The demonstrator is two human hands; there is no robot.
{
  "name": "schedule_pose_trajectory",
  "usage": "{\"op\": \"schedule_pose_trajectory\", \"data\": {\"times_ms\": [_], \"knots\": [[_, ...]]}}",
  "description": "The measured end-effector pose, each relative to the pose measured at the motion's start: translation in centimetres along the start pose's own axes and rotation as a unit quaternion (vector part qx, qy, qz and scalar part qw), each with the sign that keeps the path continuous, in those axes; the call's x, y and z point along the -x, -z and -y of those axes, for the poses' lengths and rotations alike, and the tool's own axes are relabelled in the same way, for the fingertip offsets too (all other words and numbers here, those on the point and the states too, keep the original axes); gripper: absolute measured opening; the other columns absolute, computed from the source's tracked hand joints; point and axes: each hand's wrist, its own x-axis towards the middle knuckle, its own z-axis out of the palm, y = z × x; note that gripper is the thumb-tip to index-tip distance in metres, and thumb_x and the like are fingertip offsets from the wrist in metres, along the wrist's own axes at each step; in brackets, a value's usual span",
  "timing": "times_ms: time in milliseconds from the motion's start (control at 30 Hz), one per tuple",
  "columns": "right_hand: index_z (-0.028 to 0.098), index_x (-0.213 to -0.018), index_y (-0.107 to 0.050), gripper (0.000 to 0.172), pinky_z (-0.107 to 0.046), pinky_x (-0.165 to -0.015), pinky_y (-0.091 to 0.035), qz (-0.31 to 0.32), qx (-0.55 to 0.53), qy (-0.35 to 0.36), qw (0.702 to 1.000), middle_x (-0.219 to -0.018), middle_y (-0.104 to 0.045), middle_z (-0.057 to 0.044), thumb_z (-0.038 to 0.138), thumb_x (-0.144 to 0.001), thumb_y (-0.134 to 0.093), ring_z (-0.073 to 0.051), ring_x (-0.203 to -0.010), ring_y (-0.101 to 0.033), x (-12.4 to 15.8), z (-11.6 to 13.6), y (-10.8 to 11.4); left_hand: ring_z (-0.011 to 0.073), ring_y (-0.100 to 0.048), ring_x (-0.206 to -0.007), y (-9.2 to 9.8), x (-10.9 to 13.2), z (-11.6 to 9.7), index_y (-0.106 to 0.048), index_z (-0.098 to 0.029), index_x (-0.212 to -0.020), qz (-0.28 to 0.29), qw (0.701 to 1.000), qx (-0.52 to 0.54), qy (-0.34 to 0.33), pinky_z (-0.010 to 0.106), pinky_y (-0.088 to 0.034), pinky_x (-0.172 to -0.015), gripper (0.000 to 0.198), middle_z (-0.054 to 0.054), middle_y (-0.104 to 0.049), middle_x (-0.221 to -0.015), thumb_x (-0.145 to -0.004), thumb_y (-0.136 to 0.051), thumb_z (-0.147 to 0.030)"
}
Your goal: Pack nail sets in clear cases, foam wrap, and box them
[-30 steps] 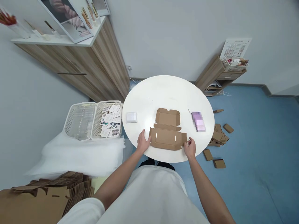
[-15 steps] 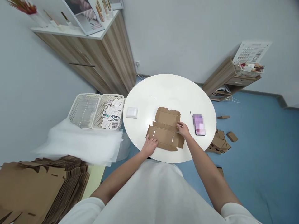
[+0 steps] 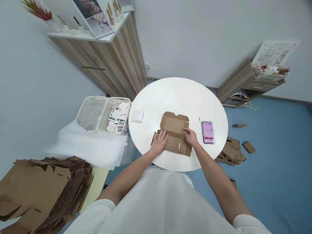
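Observation:
An unfolded brown cardboard box (image 3: 174, 123) lies on the round white table (image 3: 180, 94) in front of me, with creases, side flaps and a slot showing. My left hand (image 3: 159, 143) rests on its left part, fingers stretched out across the fold and covering some of the panel. At the right end of the fold my right hand (image 3: 190, 136) pinches the cardboard edge between thumb and fingers. A phone (image 3: 208, 132) with a purple, blurred screen lies right of that hand. To the left sits a small white packet (image 3: 137, 116).
White baskets (image 3: 102, 113), one full of printed cards, stand left of the table. Below them are translucent white sheets (image 3: 92, 144) and a stack of flat cardboard (image 3: 36, 185). Cardboard pieces (image 3: 231, 151) lie on the blue floor at right. Wooden cabinets (image 3: 122, 55) stand behind.
My left hand has moved up and right from the box's lower left edge to lie over the fold. My right hand stays at the fold's right end. The phone's screen looks different.

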Motion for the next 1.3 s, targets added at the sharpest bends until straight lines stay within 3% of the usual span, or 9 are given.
{"op": "schedule_pose_trajectory", "data": {"times_ms": [300, 400, 500, 600, 700, 800, 900, 1000, 1300], "knots": [[0.020, -0.105, -0.058, 0.035, -0.035, -0.080, -0.045, 0.091, -0.035, -0.017, 0.995, -0.106, -0.061, -0.005, 0.020, -0.074, -0.043, -0.017, -0.091, -0.058, 1.3, 0.5, 0.6, 0.0338, 0.007, -0.129, 0.9, -2.7, 0.3, -0.010, -0.015, -0.136, 0.030, 0.998, -0.044, -0.026, 0.054, 0.003, -0.100, 0.111, 0.015, -0.010, -0.142, -0.044, -0.072, -0.025], [0.019, -0.118, -0.048, 0.042, -0.040, -0.089, -0.039, 0.033, 0.070, 0.027, 0.997, -0.117, -0.054, -0.008, 0.025, -0.076, -0.042, -0.021, -0.106, -0.049, 2.5, 1.0, 0.5, 0.0340, 0.003, -0.129, 0.6, -2.6, 0.4, -0.013, -0.015, -0.135, 0.023, 0.998, -0.049, -0.028, 0.054, 0.003, -0.100, 0.108, 0.015, -0.014, -0.142, -0.045, -0.072, -0.023], [0.018, -0.128, -0.033, 0.064, -0.048, -0.099, -0.022, -0.036, 0.230, 0.102, 0.967, -0.135, -0.032, -0.013, 0.035, -0.070, -0.054, -0.028, -0.125, -0.025, 4.6, 1.7, -0.2, 0.0335, 0.000, -0.130, 0.4, -2.3, 0.3, -0.015, -0.016, -0.135, 0.011, 0.999, -0.045, -0.024, 0.055, 0.002, -0.100, 0.102, 0.015, -0.017, -0.141, -0.048, -0.069, -0.021], [0.023, -0.133, -0.022, 0.088, -0.047, -0.103, -0.011, 0.085, 0.326, 0.219, 0.916, -0.141, -0.020, -0.010, 0.043, -0.059, -0.065, -0.028, -0.130, -0.011, 6.6, 2.2, -1.5, 0.0325, -0.001, -0.130, 0.2, -2.2, 0.0, -0.017, -0.016, -0.135, 0.004, 0.999, -0.043, -0.017, 0.054, 0.001, -0.100, 0.097, 0.015, -0.018, -0.141, -0.052, -0.066, -0.018], [0.023, -0.135, -0.012, 0.099, -0.048, -0.103, -0.005, 0.110, 0.377, 0.230, 0.891, -0.142, -0.016, -0.011, 0.037, -0.055, -0.069, -0.027, -0.130, -0.010, 7.5, 2.4, -2.8, 0.0321, 0.001, -0.130, 0.2, -1.9, -0.5, -0.018, -0.017, -0.134, -0.006, 0.999, -0.045, -0.007, 0.053, -0.001, -0.100, 0.094, 0.014, -0.015, -0.142, -0.053, -0.065, -0.019], [0.022, -0.136, -0.007, 0.097, -0.049, -0.103, -0.002, 0.107, 0.395, 0.215, 0.887, -0.141, -0.018, -0.012, 0.029, -0.058, -0.066, -0.027, -0.130, -0.010, 7.4, 2.3, -3.4, 0.0347, 0.007, -0.129, 0.2, -0.7, -0.3, -0.017, -0.018, -0.134, -0.016, 0.999, -0.028, 0.037, 0.054, -0.002, -0.100, 0.102, 0.014, -0.005, -0.143, -0.048, -0.071, -0.027], [0.022, -0.136, -0.003, 0.097, -0.049, -0.103, -0.001, 0.126, 0.395, 0.209, 0.886, -0.142, -0.016, -0.010, 0.028, -0.060, -0.064, -0.026, -0.131, -0.007, 7.1, 2.1, -3.4, 0.0377, 0.009, -0.128, -0.1, 1.5, 1.2, -0.008, -0.017, -0.135, -0.029, 0.983, 0.031, 0.178, 0.057, -0.005, -0.098, 0.112, 0.018, 0.004, -0.142, -0.045, -0.073, -0.035], [0.024, -0.136, 0.001, 0.096, -0.053, -0.101, -0.001, 0.156, 0.396, 0.182, 0.886, -0.143, -0.011, -0.009, 0.030, -0.063, -0.062, -0.026, -0.131, -0.002, 6.8, 2.0, -3.2, 0.0361, -0.007, -0.129, -1.0, 4.0, 3.4, -0.002, -0.015, -0.135, 0.002, 0.937, 0.129, 0.324, 0.052, -0.019, -0.097, 0.106, 0.019, -0.007, -0.142, -0.053, -0.068, -0.030], [0.023, -0.136, 0.002, 0.099, -0.045, -0.101, -0.018, 0.201, 0.348, 0.180, 0.898, -0.144, -0.005, -0.007, 0.029, -0.062, -0.063, -0.025, -0.131, 0.002, 6.2, 2.0, -3.5, 0.0187, -0.053, -0.098, -2.8, 3.7, 3.8, -0.047, -0.016, -0.113, -0.126, 0.904, 0.316, 0.257, 0.030, -0.041, -0.085, 0.046, 0.008, -0.055, -0.112, -0.069, -0.043, -0.005]]}}
